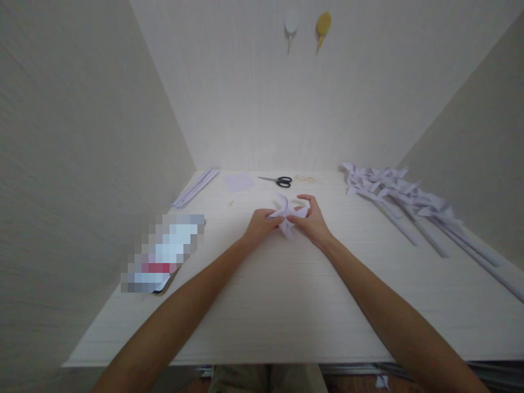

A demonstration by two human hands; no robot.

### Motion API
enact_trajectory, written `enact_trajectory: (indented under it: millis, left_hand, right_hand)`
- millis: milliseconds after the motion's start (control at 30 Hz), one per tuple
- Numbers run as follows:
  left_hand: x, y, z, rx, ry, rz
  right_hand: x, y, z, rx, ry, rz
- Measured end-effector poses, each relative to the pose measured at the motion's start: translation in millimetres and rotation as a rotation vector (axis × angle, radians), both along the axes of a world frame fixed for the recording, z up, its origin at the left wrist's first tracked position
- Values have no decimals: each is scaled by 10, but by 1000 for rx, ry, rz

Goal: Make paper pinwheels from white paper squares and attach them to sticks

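A white paper pinwheel head (285, 206) is held over the middle of the table, its folded blades standing out around the centre. My left hand (262, 222) pinches it from the left, thumb near the centre. From the right, my right hand (311, 221) grips it with the thumb close to the centre too, and its index finger is raised and curled. The fingers beneath the paper are partly hidden. Beyond the hands lie black-handled scissors (280, 182) and a flat square of white paper (238, 183).
Several paper pinwheels on sticks (403, 191) lie at the right. Rolled paper sticks (196, 188) rest at the far left, with a blurred phone-like device (167, 256) nearer. Small pale bits (304, 178) sit beside the scissors. Two hooks, white (291, 23) and yellow (323, 23), hang on the back wall.
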State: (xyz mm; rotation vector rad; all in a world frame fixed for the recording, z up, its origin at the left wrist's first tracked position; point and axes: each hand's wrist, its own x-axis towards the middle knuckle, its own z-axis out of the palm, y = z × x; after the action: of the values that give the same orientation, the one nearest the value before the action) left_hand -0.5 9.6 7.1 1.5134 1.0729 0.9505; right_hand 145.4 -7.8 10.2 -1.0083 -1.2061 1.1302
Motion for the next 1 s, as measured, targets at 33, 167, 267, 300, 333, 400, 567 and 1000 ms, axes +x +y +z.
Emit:
enact_trajectory:
  millis: [33, 167, 267, 300, 333, 400, 567, 1000]
  left_hand:
    - [-4, -2, 7, 17, 32, -9]
    - [-18, -15, 38, 99, 164, -20]
    - [-24, -16, 47, 136, 228, -29]
    - [-24, -14, 46, 138, 231, -30]
    - [-23, -13, 44, 133, 225, -27]
    - [-16, -11, 39, 103, 185, -8]
    - [34, -34, 45, -48, -157, 93]
    - [165, -164, 32, -172, -393, 214]
  right_hand:
    - [3, -7, 14, -8, -30, 1]
    - [19, -28, 70, -36, -157, -30]
    - [33, -33, 91, -66, -222, -55]
    - [36, -33, 91, -77, -228, -62]
    - [38, -32, 87, -86, -224, -71]
    - [35, -30, 70, -94, -188, -96]
    - [-9, -17, 31, -107, 29, -165]
    - [-165, -63, 31, -129, 242, -187]
